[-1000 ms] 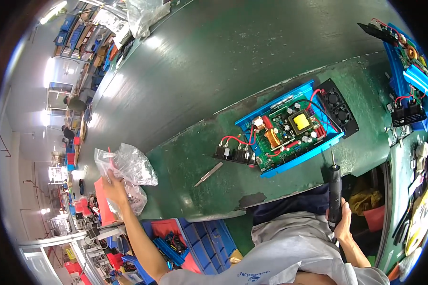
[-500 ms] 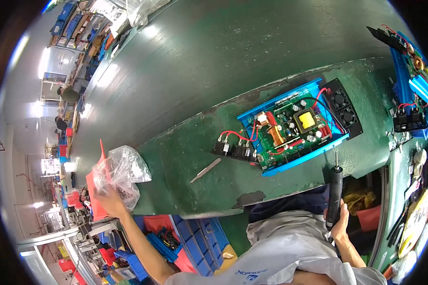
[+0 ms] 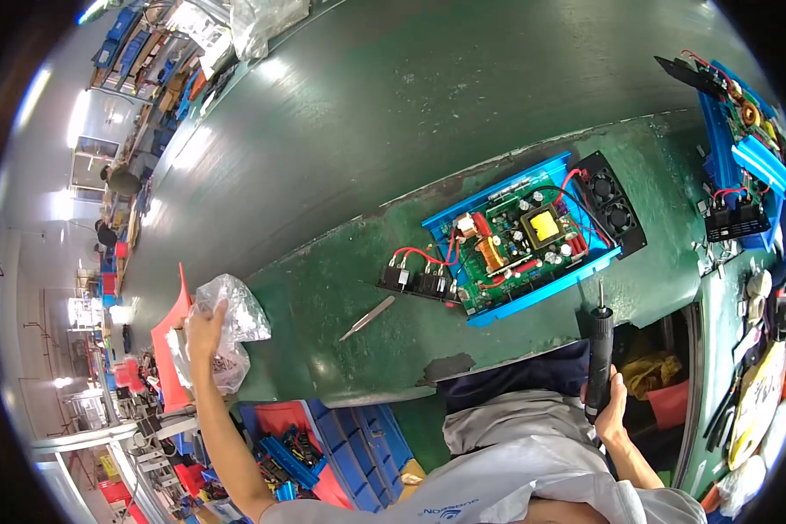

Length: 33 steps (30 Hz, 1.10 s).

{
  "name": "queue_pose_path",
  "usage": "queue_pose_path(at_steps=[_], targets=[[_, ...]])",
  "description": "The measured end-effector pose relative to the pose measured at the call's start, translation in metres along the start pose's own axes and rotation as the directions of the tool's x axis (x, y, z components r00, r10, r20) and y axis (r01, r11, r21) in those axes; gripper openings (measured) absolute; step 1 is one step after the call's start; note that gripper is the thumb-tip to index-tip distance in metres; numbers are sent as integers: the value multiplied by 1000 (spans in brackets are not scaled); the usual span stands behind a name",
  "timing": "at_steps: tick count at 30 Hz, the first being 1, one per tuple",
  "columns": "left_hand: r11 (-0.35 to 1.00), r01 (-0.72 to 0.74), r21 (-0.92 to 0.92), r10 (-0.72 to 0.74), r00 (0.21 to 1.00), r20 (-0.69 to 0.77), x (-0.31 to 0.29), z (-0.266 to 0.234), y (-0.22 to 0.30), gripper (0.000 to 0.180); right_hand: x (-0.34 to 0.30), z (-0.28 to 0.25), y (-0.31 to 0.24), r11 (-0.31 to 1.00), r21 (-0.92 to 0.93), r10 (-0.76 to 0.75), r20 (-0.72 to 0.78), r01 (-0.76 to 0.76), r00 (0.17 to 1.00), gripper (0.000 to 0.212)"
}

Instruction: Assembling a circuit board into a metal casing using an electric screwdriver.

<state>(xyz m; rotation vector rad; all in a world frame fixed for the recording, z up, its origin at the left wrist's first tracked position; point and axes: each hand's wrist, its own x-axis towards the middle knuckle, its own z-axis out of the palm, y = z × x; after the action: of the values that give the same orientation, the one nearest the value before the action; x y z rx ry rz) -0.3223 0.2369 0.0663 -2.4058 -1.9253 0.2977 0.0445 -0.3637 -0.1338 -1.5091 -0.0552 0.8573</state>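
My left hand [image 3: 204,332] is closed on the upper part of a clear plastic bag [image 3: 246,313], with small metal parts showing through its lower end. A red sheet or bin [image 3: 171,354] stands against the bag's left side. My right hand [image 3: 614,407] wraps round a black electric screwdriver [image 3: 599,358], held upright at the bench's front edge, bit upward. Just beyond it lies a blue metal housing [image 3: 541,293] with a green circuit board [image 3: 506,253] inside. Twin black fans [image 3: 610,203] are at its right end; a black socket panel [image 3: 415,279] hangs by red wires at its left.
Tweezers [image 3: 367,318] lie on the green bench [image 3: 323,262], left of the housing. More opened blue units [image 3: 747,166] stand at the far right, near tools and bags on a side surface. Blue divided bins [image 3: 349,450] sit below the bench. People work in the distance at left.
My left hand has moved up and over onto the plastic bag from its lower left side. My right hand still holds the screwdriver. The whole view has shifted slightly.
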Motion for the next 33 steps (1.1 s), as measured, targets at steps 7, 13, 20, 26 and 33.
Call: queue_pose_path(at_steps=[7, 13, 20, 26, 33], targets=[[970, -126, -209, 75, 969, -236, 6, -2, -40, 54, 0, -4, -7, 999, -31, -18, 27, 18, 999, 61], [938, -131, -321, 109, 990, -88, -1, -15, -47, 55, 0, -2, -9, 991, -128, -41, 47, 47, 998, 64], [845, -517, -140, 521, 853, -7, 20, -8, -95, 20, 2, 7, -6, 999, -48, -7, -24, 6, 1000, 61], [970, -230, -78, 239, 961, 138, 15, -18, 13, 19, 4, 1, -3, 986, -154, -65, -23, 61, 998, 65], [987, -151, 48, 151, 989, 0, 20, 48, -41, 35, 2, 2, -6, 984, -170, -57, -62, 46, 996, 70]])
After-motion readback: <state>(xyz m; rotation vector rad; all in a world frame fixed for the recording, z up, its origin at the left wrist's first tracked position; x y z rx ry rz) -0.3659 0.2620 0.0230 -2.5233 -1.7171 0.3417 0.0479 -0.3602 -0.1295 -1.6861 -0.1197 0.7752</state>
